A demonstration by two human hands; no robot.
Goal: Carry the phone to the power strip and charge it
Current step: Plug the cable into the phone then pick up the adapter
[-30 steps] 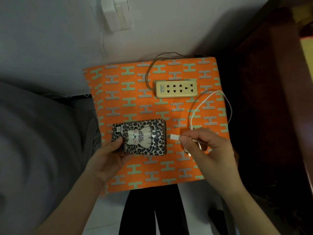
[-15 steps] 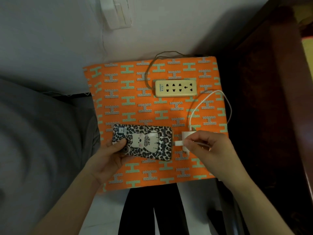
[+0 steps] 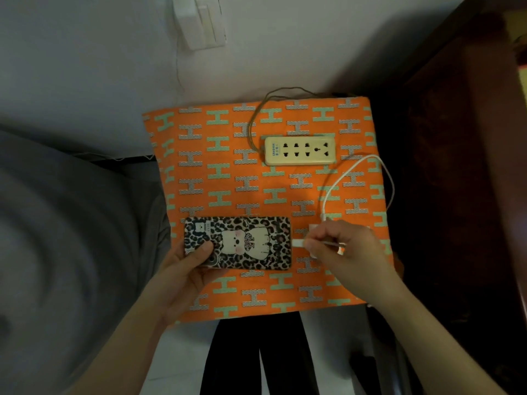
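Head view looks down on an orange patterned cloth spread over a small table. Near its front edge lies the phone, face down in a leopard-print case with a cartoon figure, long side running left to right. Left hand grips the phone's left end, thumb laid on the case beside the camera lens. Right hand pinches the white cable plug between thumb and fingertips, the plug's tip touching the phone's right end; whether it is fully seated cannot be told. A white charger block shows partly under the right hand's fingers. From there the white cable loops up toward the cloth's right edge and back. The power strip, cream-coloured, lies near the back edge right of centre, well apart from the phone, all its sockets bare, its brown cord curling off the back edge.
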